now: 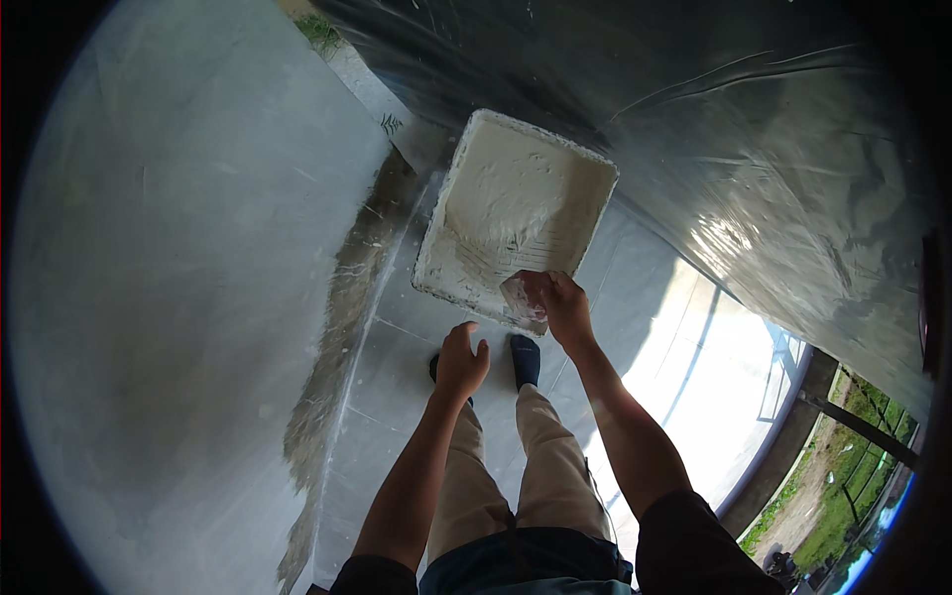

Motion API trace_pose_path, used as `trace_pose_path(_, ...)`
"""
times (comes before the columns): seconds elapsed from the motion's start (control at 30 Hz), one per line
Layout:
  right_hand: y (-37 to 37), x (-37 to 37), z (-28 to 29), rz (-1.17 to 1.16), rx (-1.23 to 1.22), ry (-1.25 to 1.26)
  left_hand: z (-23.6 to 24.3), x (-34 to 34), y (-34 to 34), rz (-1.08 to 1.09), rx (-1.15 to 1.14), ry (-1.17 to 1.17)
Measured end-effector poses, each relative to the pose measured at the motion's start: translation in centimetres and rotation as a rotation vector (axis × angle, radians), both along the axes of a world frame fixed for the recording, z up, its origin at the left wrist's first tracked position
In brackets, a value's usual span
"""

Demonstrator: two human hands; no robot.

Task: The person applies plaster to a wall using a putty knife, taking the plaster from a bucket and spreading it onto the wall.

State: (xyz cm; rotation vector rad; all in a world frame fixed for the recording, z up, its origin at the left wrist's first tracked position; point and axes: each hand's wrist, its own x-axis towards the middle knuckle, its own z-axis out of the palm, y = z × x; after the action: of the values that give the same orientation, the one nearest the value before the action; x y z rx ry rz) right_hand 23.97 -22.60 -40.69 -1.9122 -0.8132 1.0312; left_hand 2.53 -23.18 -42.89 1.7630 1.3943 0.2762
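Observation:
My right hand [567, 309] is closed around a small flat scraper [520, 296] with a pale, putty-smeared blade. The blade is over the near right corner of a square tray [426, 282], and its handle is mostly hidden in my fingers. White wall putty [516, 193] covers the inside of the tray, with ridged drag marks toward the near side. To the left, just short of the tray's near edge, my left hand [463, 363] holds nothing. Its fingers are loosely bent and the thumb stands apart.
A pale wall [188, 258] rises on the left, with a rough dark unfinished strip [342, 327] along its foot. Dark plastic sheeting [734, 129] hangs at the far side and right. My feet in dark socks [526, 362] stand on the tiled floor [382, 397]; a railing [863, 428] is at lower right.

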Motion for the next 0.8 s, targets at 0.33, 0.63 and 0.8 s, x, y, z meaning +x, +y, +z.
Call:
trace_pose_path(0.33,7.2,4.4,2.5,0.248,0.186,-0.309,-1.5,3.6,0.9,0.891,-0.909,-0.498)
trace_pose_path(0.63,11.3,4.8,-0.8,0.426,0.339,-0.474,-0.8,4.6,2.0,0.983,-0.955,-0.751)
trace_pose_path(0.8,11.7,4.4,-1.0,0.461,0.361,-0.578,-1.2,4.4,1.9,0.943,-0.948,-0.742)
